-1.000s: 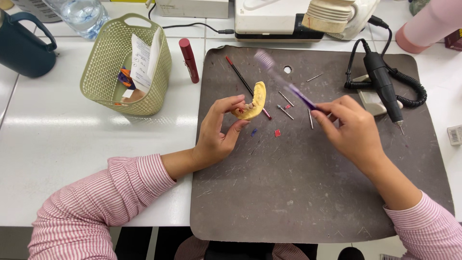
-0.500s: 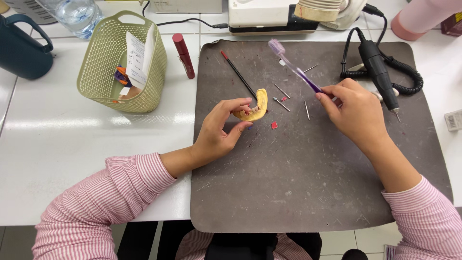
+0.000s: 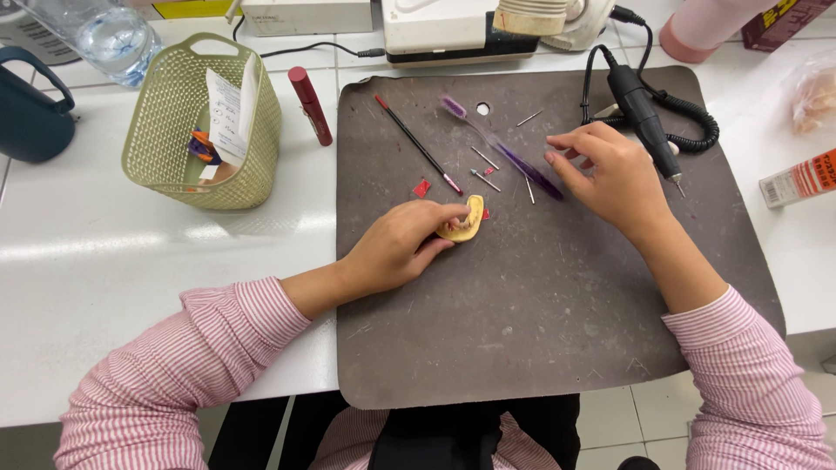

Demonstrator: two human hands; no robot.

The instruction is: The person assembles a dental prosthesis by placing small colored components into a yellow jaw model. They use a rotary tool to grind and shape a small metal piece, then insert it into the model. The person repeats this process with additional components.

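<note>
My left hand (image 3: 396,248) pinches the yellow dental cast (image 3: 464,222) at mat centre. My right hand (image 3: 610,174), open and empty, hovers beside the purple toothbrush (image 3: 501,148) at one o'clock; I'd grip it low.

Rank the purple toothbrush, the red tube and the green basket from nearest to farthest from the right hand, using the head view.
From the right hand:
1. Purple toothbrush, just left of its fingers.
2. Red tube, off the mat's left edge.
3. Green basket, farthest left.

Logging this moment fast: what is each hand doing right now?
Left hand: closed on the yellow dental cast, on the mat.
Right hand: open, holding nothing, beside the purple toothbrush.
</note>
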